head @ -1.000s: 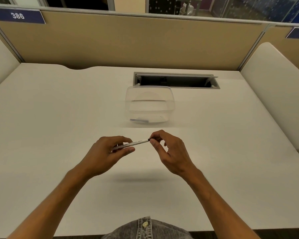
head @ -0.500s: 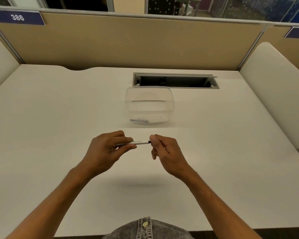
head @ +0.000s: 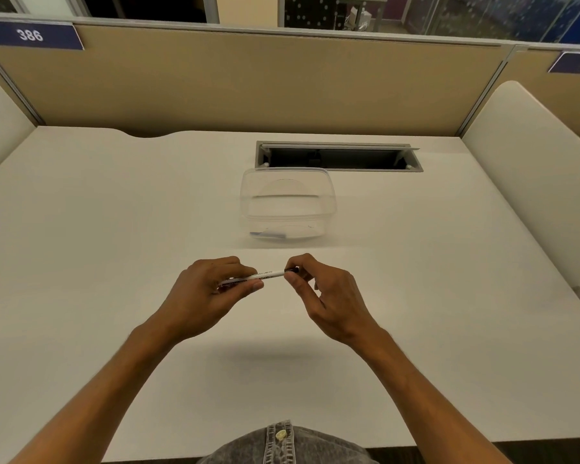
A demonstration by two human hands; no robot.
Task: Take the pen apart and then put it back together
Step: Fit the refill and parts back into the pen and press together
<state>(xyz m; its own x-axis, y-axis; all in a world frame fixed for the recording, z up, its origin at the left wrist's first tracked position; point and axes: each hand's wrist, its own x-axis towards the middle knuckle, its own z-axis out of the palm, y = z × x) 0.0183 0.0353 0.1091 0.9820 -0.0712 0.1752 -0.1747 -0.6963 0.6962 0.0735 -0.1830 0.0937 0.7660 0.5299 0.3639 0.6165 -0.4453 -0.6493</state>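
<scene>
You are holding the pen [head: 263,277] level above the white surface [head: 114,229], raised clear of it, with both hands meeting near the middle of the view. Your left hand [head: 208,293] is wrapping the left half of the white barrel, its grip closed, with the thumb pressing along the near side and the fingers curling over the far side. Your right hand [head: 329,296] is pinching the dark right end of the pen between thumb and forefinger, so that grip is also closed on the pen; the remaining fingers are curling loosely and touching nothing. The pen is lying roughly left to right, its right end tilting slightly away from you. Small printed lettering is showing on the exposed barrel between the two hands, too small to read. Beyond the hands, well apart from them, a clear plastic container [head: 287,204] is sitting on the surface; a small bluish piece [head: 268,234] is lying against its near bottom edge, its identity not discernible. Just behind the container, a rectangular cable slot [head: 339,157] is standing open in the surface. A tan partition [head: 248,82] is closing off the far edge, carrying a blue label reading 386 [head: 31,35] at upper left.
</scene>
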